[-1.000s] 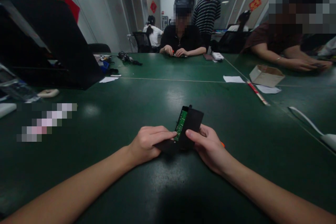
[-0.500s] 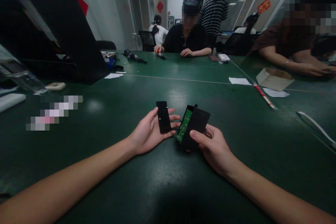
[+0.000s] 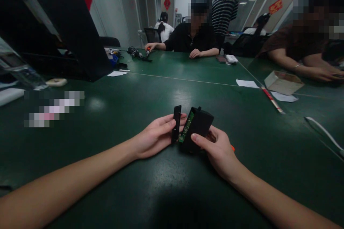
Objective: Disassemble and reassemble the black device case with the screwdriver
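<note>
My left hand point(image 3: 161, 132) grips a thin black plastic cover point(image 3: 176, 124), its thumb on the near face and the fingers behind. The cover stands nearly edge-on beside the open side of a black plastic case point(image 3: 201, 123), with a narrow gap between them at the top; whether they touch lower down I cannot tell. A green circuit board point(image 3: 187, 127) shows inside that open side. My right hand point(image 3: 220, 148) is closed around the case, thumb on its front face. Something orange point(image 3: 233, 148) sticks out behind this hand, mostly hidden.
Both hands are over a green table point(image 3: 161, 196). A large black panel point(image 3: 72, 28) stands at the left. An open cardboard box point(image 3: 283, 83), paper point(image 3: 247, 83) and a white strip point(image 3: 324, 130) lie at the right. A person in black point(image 3: 192, 37) sits opposite.
My left hand has turned the cover from lying face-up on the fingers to nearly edge-on, and brought it right, closer to the case. The person opposite has moved a hand leftward.
</note>
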`<state>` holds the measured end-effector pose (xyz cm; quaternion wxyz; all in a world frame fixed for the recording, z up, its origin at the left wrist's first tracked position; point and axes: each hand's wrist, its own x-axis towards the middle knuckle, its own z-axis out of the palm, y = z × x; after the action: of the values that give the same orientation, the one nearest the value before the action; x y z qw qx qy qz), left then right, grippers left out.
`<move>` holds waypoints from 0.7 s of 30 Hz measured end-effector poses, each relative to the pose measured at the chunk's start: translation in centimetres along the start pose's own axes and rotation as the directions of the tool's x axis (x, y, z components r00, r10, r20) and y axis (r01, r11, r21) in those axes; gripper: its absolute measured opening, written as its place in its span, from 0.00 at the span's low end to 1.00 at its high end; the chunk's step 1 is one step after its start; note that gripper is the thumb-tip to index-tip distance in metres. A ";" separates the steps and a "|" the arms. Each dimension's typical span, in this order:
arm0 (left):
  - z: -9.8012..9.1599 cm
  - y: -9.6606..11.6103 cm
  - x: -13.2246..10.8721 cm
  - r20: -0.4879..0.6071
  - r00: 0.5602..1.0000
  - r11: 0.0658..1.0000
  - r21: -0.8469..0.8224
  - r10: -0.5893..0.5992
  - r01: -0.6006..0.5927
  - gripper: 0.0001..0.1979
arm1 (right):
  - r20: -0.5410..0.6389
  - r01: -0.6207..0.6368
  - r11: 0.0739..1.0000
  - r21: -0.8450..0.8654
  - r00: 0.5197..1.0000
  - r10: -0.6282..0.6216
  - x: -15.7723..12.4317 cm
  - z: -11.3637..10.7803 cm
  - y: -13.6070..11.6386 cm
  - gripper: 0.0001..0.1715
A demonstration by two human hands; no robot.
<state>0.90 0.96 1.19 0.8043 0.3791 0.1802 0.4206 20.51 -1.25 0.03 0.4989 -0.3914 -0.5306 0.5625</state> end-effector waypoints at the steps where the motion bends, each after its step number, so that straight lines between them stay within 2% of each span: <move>1: 0.0 -0.1 0.0 0.005 1.000 1.000 0.019 0.002 -0.002 0.16 | -0.009 -0.002 1.000 -0.014 1.000 0.002 0.0 0.1 -0.2 0.25; 10: -0.1 -0.9 0.2 -0.056 0.998 0.997 0.076 0.024 -0.020 0.22 | -0.003 0.016 0.987 -0.162 1.000 -0.017 -0.2 0.7 -1.0 0.25; 21: -0.1 -2.1 0.6 -0.158 0.975 0.973 0.199 0.153 -0.121 0.26 | -0.041 0.033 0.976 -0.215 0.998 -0.043 -0.3 0.8 -0.9 0.25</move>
<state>2.31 0.69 -0.41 0.7152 0.4273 0.2613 0.4875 19.92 -1.76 1.02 0.4766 -0.4453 -0.5840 0.4832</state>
